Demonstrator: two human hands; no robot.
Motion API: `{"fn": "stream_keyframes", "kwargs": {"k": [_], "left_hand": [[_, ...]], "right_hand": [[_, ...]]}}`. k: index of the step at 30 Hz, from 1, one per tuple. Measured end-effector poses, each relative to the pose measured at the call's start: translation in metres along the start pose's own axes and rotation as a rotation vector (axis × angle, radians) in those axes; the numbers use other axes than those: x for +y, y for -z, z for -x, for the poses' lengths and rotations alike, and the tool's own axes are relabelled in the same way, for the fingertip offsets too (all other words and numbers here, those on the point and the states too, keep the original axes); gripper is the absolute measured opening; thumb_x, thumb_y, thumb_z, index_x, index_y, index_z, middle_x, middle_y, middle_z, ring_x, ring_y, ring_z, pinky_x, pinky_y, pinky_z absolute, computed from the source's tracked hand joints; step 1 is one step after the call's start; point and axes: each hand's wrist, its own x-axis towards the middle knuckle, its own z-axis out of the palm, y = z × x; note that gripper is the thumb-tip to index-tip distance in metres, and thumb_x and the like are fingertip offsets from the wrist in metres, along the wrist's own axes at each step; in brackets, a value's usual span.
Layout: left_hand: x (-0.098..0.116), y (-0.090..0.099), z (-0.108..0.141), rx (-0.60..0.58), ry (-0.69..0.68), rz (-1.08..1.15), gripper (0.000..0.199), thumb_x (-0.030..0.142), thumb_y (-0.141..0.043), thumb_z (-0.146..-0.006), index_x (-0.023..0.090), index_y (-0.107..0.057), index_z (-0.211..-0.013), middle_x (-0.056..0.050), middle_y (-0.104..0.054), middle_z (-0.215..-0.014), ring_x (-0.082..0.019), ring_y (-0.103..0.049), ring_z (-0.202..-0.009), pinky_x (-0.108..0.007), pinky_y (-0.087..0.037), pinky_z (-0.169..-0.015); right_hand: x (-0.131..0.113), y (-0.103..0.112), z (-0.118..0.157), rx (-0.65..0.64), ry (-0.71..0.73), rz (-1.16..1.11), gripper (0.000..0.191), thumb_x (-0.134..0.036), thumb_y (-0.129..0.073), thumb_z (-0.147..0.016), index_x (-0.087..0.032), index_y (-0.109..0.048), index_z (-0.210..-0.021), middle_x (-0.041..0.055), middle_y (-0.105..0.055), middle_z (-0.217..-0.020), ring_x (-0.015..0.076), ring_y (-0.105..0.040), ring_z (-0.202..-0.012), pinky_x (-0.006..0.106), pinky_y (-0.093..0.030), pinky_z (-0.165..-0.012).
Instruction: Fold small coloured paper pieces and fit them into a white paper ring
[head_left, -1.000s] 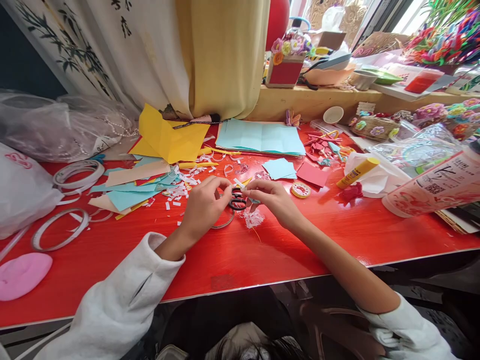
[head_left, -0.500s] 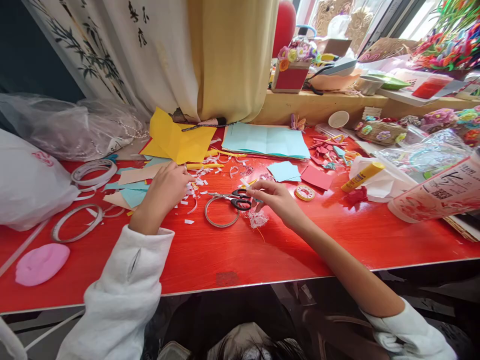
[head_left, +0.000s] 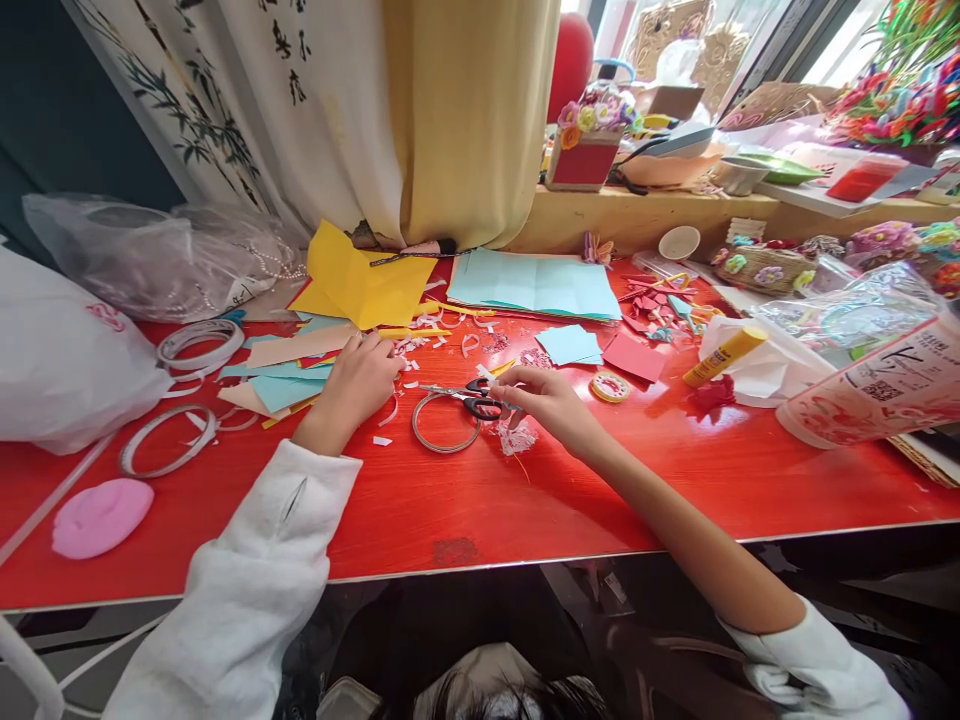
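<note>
My left hand [head_left: 358, 382] rests low over the white paper scraps [head_left: 409, 352] on the red table [head_left: 450, 510]. Its fingers are curled together and their tips are hidden. Strips of blue and tan paper [head_left: 300, 348] lie beside that wrist. My right hand [head_left: 546, 400] has thumb and fingers pinched together at the black-handled scissors [head_left: 481, 408]; what they hold is too small to make out. The scissors lie across a thin tape ring [head_left: 447, 450]. Just below the right fingers sits a small heap of whitish shreds [head_left: 516, 437].
Yellow paper [head_left: 367, 290] and a light-blue paper stack [head_left: 536, 283] lie at the back. Blue squares [head_left: 570, 345], a red square [head_left: 631, 357], a small tape roll [head_left: 610, 388] and a glue stick [head_left: 724, 355] are right. Tape rolls [head_left: 199, 345] and a pink lump [head_left: 103, 517] lie left.
My left hand has shifted slightly right, covering some scraps that showed beside it. My right hand stays by the scissors, its fingers a little lower. The view has turned slightly left.
</note>
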Motion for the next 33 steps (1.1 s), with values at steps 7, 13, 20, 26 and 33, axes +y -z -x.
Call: {"fn": "stream_keyframes", "kwargs": {"k": [7, 13, 20, 26, 33], "left_hand": [[0.005, 0.002, -0.005, 0.037, 0.074, 0.019, 0.025, 0.017, -0.039, -0.081, 0.021, -0.063, -0.082, -0.008, -0.064, -0.091, -0.025, -0.051, -0.095, -0.04, -0.032, -0.083], [0.004, 0.016, -0.003, 0.166, 0.202, 0.007, 0.02, 0.031, -0.042, -0.085, 0.019, -0.057, -0.087, -0.011, -0.064, -0.086, -0.026, -0.054, -0.087, -0.038, -0.034, -0.075], [0.008, 0.016, -0.002, 0.165, 0.245, 0.023, 0.023, 0.03, -0.036, -0.089, 0.017, -0.055, -0.087, -0.01, -0.064, -0.081, -0.024, -0.058, -0.077, -0.031, -0.036, -0.063], [0.01, 0.016, -0.003, 0.133, 0.289, 0.044, 0.024, 0.029, -0.034, -0.089, 0.016, -0.054, -0.089, -0.011, -0.064, -0.082, -0.024, -0.059, -0.078, -0.029, -0.035, -0.059], [0.005, 0.009, -0.003, 0.13, 0.289, 0.063, 0.023, 0.025, -0.033, -0.09, 0.015, -0.053, -0.094, -0.011, -0.066, -0.089, -0.024, -0.061, -0.084, -0.029, -0.039, -0.064]], "right_hand": [[-0.004, -0.002, 0.0, -0.002, -0.037, 0.006, 0.023, -0.038, -0.058, -0.075, -0.015, -0.06, -0.076, 0.0017, -0.058, -0.075, 0.0083, -0.057, -0.052, 0.022, -0.049, -0.049], [-0.002, 0.001, -0.001, 0.006, -0.014, 0.026, 0.024, -0.038, -0.058, -0.075, -0.015, -0.061, -0.077, 0.0031, -0.058, -0.077, 0.0098, -0.057, -0.058, 0.022, -0.05, -0.051], [-0.003, 0.002, 0.0, -0.005, 0.01, 0.12, 0.022, -0.035, -0.054, -0.079, -0.014, -0.062, -0.08, 0.003, -0.059, -0.073, 0.0101, -0.057, -0.059, 0.023, -0.049, -0.053], [-0.002, 0.002, 0.0, -0.023, 0.034, 0.166, 0.02, -0.033, -0.053, -0.08, -0.015, -0.061, -0.08, 0.0024, -0.059, -0.074, 0.0101, -0.058, -0.059, 0.023, -0.049, -0.055], [-0.005, 0.002, 0.001, -0.041, -0.004, 0.163, 0.022, -0.036, -0.054, -0.079, -0.015, -0.06, -0.079, 0.0022, -0.059, -0.073, 0.0099, -0.058, -0.055, 0.021, -0.047, -0.051]]}}
